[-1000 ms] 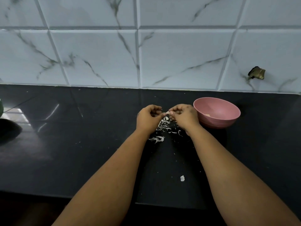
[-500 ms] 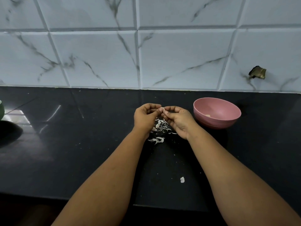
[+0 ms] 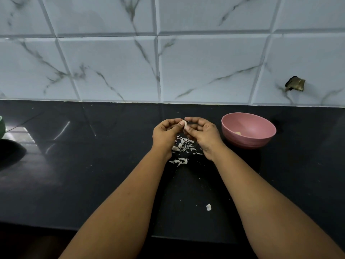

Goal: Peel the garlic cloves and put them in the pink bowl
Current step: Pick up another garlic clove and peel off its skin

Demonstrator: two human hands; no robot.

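Now, at the far left edge sits a green bowl on the black counter. Centrally, the left hand and right hand pinch one garlic clove between fingertips, above scattered peels. Just right stands the pink bowl.

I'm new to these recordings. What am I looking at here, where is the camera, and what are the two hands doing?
No machine here: a person works bare-handed, filmed by one wide-angle camera on their head, looking down at a black counter against a tiled wall. The left hand and right hand meet and together pinch a small garlic clove, apparently peeling it. Below them lies a scatter of peels, with one stray piece nearer the camera. The pink bowl sits to the right, something small and pale inside.
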